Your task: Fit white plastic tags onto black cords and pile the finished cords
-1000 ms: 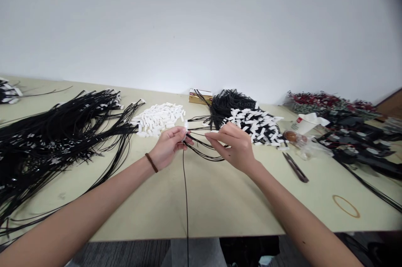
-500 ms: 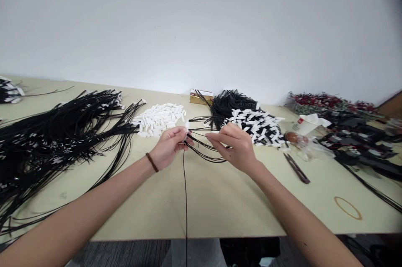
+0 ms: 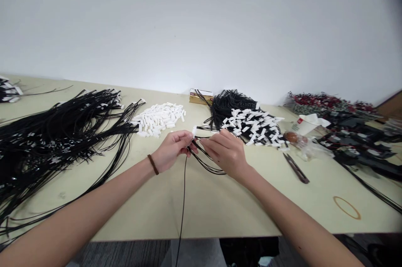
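My left hand [image 3: 177, 144] is closed on a white plastic connector [image 3: 194, 131], with black wires [image 3: 207, 165] looping out of it to the right. Close by, the fingers of my right hand [image 3: 224, 149] pinch a thin black wire near the connector; the wire's tip is too small to make out. One long black wire [image 3: 183, 200] hangs from my left hand past the table's front edge. Behind my left hand lies a heap of loose white connectors [image 3: 158, 119].
Black wires with metal ends [image 3: 72, 141] cover the left side. Finished-looking wires with white connectors [image 3: 254, 126] are piled behind my right hand, near a gold box [image 3: 201, 96]. To the right lie thread snips [image 3: 296, 168], a rubber band [image 3: 346, 207] and a paper cup [image 3: 306, 124].
Both hands have moved slightly toward each other and a little lower. My right fingers are now nearer the connector, and the hanging wire has swung left at its lower end.
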`<state>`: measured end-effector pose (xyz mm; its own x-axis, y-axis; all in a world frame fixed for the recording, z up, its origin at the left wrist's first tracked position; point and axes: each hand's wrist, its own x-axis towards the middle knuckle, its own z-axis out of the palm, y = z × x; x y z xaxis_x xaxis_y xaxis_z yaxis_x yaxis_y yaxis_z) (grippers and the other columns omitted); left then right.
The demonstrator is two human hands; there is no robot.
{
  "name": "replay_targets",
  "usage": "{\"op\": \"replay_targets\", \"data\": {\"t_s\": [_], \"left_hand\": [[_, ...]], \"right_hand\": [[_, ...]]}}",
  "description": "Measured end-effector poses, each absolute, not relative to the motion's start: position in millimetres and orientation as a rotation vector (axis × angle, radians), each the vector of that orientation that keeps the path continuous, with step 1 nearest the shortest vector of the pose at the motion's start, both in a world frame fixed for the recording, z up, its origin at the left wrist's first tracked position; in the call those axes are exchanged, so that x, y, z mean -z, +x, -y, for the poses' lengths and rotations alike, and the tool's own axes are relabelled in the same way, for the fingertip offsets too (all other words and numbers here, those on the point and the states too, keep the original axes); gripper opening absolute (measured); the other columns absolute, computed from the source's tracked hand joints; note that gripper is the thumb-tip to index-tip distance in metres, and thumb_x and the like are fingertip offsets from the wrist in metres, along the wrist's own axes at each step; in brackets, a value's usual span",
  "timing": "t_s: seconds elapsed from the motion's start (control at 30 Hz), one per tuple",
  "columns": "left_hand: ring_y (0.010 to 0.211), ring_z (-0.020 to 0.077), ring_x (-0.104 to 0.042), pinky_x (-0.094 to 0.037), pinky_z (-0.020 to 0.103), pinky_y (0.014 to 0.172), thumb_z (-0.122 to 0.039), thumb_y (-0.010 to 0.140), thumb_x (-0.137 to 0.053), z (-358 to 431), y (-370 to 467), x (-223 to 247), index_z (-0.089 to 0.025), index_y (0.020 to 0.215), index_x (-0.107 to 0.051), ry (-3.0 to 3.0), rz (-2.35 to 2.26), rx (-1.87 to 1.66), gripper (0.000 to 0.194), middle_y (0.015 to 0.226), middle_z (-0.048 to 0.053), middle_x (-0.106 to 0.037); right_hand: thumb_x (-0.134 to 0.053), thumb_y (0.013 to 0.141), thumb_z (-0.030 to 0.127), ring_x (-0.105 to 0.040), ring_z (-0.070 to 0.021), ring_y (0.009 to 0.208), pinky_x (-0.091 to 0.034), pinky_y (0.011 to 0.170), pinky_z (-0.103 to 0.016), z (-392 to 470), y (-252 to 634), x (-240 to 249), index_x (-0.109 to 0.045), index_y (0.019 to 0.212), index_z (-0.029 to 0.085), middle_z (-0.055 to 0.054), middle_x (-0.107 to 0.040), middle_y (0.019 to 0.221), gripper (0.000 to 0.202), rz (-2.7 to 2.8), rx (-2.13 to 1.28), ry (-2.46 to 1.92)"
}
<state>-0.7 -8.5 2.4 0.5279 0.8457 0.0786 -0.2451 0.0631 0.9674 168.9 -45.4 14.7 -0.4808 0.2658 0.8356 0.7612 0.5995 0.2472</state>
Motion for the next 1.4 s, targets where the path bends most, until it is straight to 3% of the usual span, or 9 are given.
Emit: {"op": "replay_targets", "data": {"t_s": [0.47, 0.67, 0.87, 1.0, 1.1, 1.17, 1.27, 1.4], "left_hand": [[0.054, 0.0097, -0.056, -0.039, 0.019, 0.047, -0.039, 0.073, -0.06, 11, -1, -6, -0.012, 0.072, -0.056, 1.296, -0.607, -0.852, 0.028, 0.059, 0.002, -0.06], [0.053, 0.0111, -0.057, -0.04, 0.02, 0.047, -0.04, 0.071, -0.061, 13, -1, -7, -0.012, 0.071, -0.057, 1.298, -0.619, -0.848, 0.028, 0.059, 0.003, -0.06], [0.054, 0.0124, -0.057, -0.04, 0.021, 0.047, -0.04, 0.071, -0.061, 14, 0, -7, -0.013, 0.069, -0.058, 1.305, -0.642, -0.853, 0.027, 0.059, 0.004, -0.061], [0.058, 0.013, -0.058, -0.042, 0.021, 0.049, -0.039, 0.068, -0.064, 11, 3, -4, -0.013, 0.07, -0.06, 1.229, -0.702, -0.925, 0.027, 0.061, 0.003, -0.061], [0.059, 0.0119, -0.057, -0.045, 0.023, 0.053, -0.035, 0.066, -0.066, 7, 2, -2, -0.012, 0.069, -0.06, 1.138, -0.749, -1.003, 0.024, 0.063, 0.003, -0.061], [0.056, 0.0093, -0.054, -0.043, 0.02, 0.051, -0.032, 0.067, -0.066, 4, 0, -1, -0.011, 0.067, -0.06, 1.082, -0.776, -1.053, 0.021, 0.063, 0.002, -0.06], [0.053, 0.0071, -0.051, -0.04, 0.017, 0.047, -0.026, 0.071, -0.063, 1, -3, -1, -0.011, 0.067, -0.059, 1.005, -0.807, -1.063, 0.017, 0.062, 0.002, -0.059], [0.057, 0.0087, -0.055, -0.045, 0.019, 0.055, -0.019, 0.076, -0.058, -2, -4, -2, -0.01, 0.072, -0.059, 0.899, -0.819, -1.06, 0.01, 0.063, 0.004, -0.061]], "right_hand": [[-0.055, 0.078, 0.009, -0.032, -0.0089, 0.053, -0.028, 0.05, -0.023, 45, 168, -12, -0.058, 0.066, 0.017, 0.003, -0.046, 0.052, 0.014, 2.07, 0.889, -0.747], [-0.051, 0.08, 0.008, -0.035, -0.0095, 0.054, -0.029, 0.051, -0.024, 46, 170, -12, -0.058, 0.072, 0.017, 0.002, -0.047, 0.054, 0.013, 2.104, 0.864, -0.742], [-0.051, 0.079, 0.009, -0.035, -0.0104, 0.054, -0.03, 0.05, -0.025, 45, 168, -12, -0.056, 0.064, 0.018, 0.002, -0.045, 0.052, 0.018, 2.126, 0.874, -0.774], [-0.055, 0.078, 0.013, -0.046, -0.0137, 0.069, -0.039, 0.062, -0.027, 42, 168, -13, -0.06, 0.074, 0.017, -0.002, -0.058, 0.068, 0.008, 2.088, 0.813, -0.856], [-0.055, 0.078, 0.014, -0.048, -0.0197, 0.095, -0.042, 0.079, -0.035, 43, 165, -13, -0.059, 0.096, 0.018, -0.006, -0.062, 0.098, 0.019, 2.134, 0.691, -0.837], [-0.053, 0.08, 0.012, -0.046, -0.0204, 0.107, -0.041, 0.086, -0.038, 45, 162, -10, -0.058, 0.102, 0.02, -0.004, -0.061, 0.107, 0.024, 2.271, 0.563, -0.744], [-0.047, 0.083, 0.009, -0.047, -0.0173, 0.11, -0.042, 0.09, -0.036, 44, 155, -2, -0.059, 0.097, 0.019, -0.004, -0.062, 0.105, 0.021, 2.423, 0.301, -0.566], [-0.044, 0.086, 0.015, -0.057, -0.0145, 0.097, -0.048, 0.087, -0.035, 42, 152, 2, -0.062, 0.09, 0.019, -0.005, -0.066, 0.095, 0.019, 2.191, -0.245, -0.629]]}}
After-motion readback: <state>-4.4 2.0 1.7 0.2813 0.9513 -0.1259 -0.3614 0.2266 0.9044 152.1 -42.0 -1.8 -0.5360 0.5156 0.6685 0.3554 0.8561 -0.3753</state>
